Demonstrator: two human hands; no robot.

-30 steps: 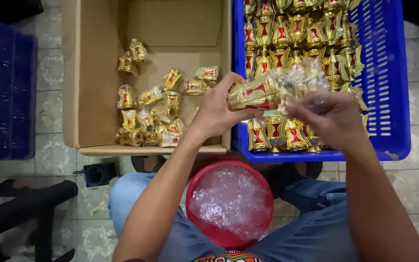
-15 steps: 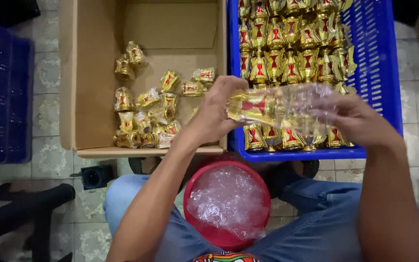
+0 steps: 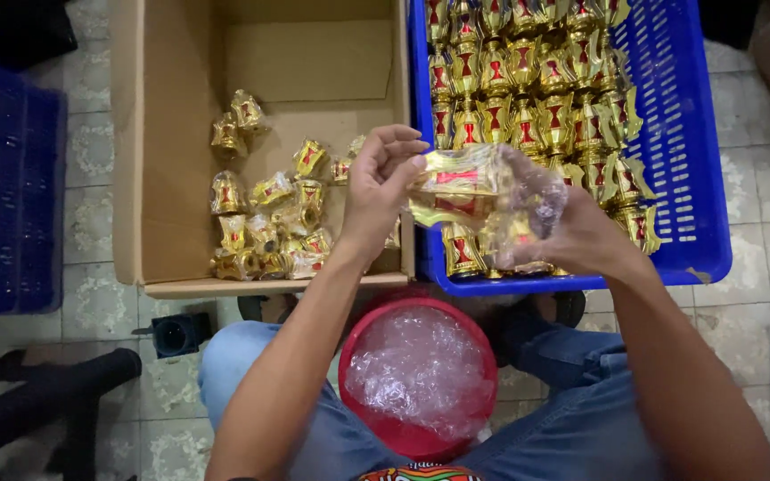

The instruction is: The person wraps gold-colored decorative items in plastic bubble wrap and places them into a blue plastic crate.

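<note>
Two hands are meeting at the middle of the frame over the seam between box and crate: the left hand (image 3: 383, 191) is pinching the near end of a gold-and-red ornament (image 3: 456, 187) with fingers curled narrow, while the right hand (image 3: 572, 236) is cupping a clear bag (image 3: 528, 200) around its other end. Judging by its look, the ornament is a light, hollow, glossy piece that is likely slipping easily and denting if squeezed, so the firmer red waist seems the safest grip; the bag is thin, soft film, best gripped at its mouth. More ornaments are standing packed in the blue crate (image 3: 688, 178) at upper right, and wrapped ones are lying loose in the cardboard box (image 3: 135, 178) at upper left. A red tub (image 3: 354, 410) of bags is sitting on the lap, lower centre.
</note>
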